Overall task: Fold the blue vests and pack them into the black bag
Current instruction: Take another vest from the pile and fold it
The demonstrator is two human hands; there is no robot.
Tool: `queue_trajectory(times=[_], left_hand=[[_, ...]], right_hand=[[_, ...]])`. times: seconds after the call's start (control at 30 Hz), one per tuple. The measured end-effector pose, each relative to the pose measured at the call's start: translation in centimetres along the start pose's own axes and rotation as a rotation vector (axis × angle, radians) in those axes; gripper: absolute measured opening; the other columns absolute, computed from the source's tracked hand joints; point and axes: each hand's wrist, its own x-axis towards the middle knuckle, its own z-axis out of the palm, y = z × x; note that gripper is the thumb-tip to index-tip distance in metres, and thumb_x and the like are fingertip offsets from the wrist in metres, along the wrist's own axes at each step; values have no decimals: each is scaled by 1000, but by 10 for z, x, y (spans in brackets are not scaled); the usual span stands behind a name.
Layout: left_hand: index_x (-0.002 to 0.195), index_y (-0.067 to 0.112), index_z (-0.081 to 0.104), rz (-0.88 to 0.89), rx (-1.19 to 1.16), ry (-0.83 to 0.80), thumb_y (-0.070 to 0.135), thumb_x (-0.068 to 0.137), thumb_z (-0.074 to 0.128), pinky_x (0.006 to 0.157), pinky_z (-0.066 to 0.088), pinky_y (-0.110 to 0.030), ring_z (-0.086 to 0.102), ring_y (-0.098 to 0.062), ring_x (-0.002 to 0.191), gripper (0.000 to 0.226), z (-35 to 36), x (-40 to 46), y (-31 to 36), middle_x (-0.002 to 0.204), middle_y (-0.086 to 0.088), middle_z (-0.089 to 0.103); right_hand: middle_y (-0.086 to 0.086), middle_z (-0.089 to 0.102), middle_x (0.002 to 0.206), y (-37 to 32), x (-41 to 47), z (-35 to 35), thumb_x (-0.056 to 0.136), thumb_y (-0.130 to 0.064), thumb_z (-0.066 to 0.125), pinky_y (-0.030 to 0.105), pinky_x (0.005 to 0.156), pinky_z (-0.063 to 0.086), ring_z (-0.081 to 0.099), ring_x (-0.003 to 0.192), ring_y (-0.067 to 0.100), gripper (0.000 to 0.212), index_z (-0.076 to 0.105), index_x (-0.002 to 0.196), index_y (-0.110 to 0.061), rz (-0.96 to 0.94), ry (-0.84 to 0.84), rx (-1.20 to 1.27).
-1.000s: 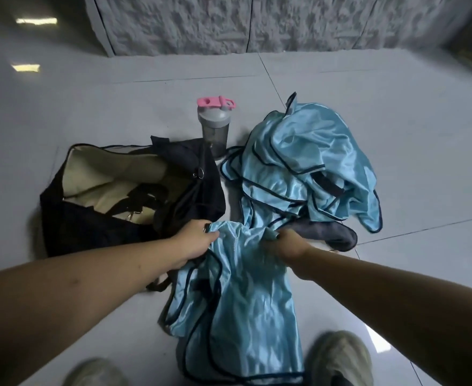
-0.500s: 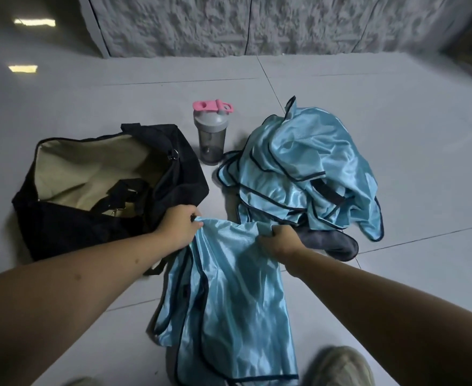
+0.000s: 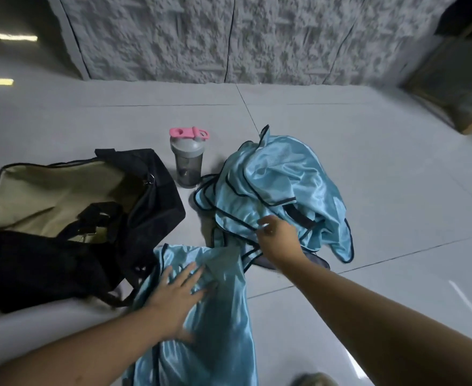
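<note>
A shiny light-blue vest [image 3: 221,338] with black trim lies stretched on the floor in front of me. My left hand [image 3: 177,299] rests flat on it, fingers spread, holding nothing. A crumpled pile of more blue vests [image 3: 279,188] lies further right. My right hand [image 3: 278,240] is at the near edge of that pile with its fingers curled; whether it grips the cloth is blurred. The black bag [image 3: 151,218] sits at the left, wide open, showing a beige lining and a black strap inside.
A grey shaker bottle [image 3: 189,162] with a pink lid stands between the bag and the pile. A dark shoe [image 3: 315,260] pokes out under the pile. A rough white wall [image 3: 229,37] runs behind. A shoe tip [image 3: 313,378] shows at the bottom edge.
Both hands have let go of the vest's top edge. The left hand has come down flat onto the vest; the right hand has reached forward to the pile.
</note>
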Motion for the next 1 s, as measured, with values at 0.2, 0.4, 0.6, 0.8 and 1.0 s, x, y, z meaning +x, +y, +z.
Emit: queue_trajectory(times=[0.2,0.4,0.6,0.8,1.0], left_hand=[[161,42,-8,-3,-179,85,100,69,35,124,13,-53,-9,-26,158,117,-26,-2,-13,173,-7,-6],[157,33,34,1,-503,461,61,99,46,115,36,-37,40,-17,139,65,-98,18,-5,150,6,45],[148,32,47,-33,-1034,524,38,100,63,95,48,-31,56,-17,120,52,-183,59,-3,140,1,52],[147,30,44,-168,-2079,394,42,95,70,76,53,-35,60,-15,110,59,-241,93,1,136,3,53],[113,2,69,-215,-2149,448,-9,84,71,79,62,-51,74,-38,92,31,-249,102,-10,104,-22,76]], right_hand=[[0,67,119,-7,25,-42,94,-30,64,36,82,54,64,86,13,35,62,128,-23,-60,333,35],[1,63,110,-26,56,-59,91,-40,74,32,75,48,64,92,21,55,51,138,-21,77,188,-8],[9,62,62,-33,69,-52,88,-18,63,38,53,48,55,57,22,22,64,70,-6,73,196,9],[-12,46,43,-46,42,-37,90,-13,72,18,48,32,41,44,4,46,42,56,-24,-214,10,175],[-2,47,51,-38,29,-53,88,-32,73,25,51,33,38,50,11,45,50,56,-11,-275,-262,322]])
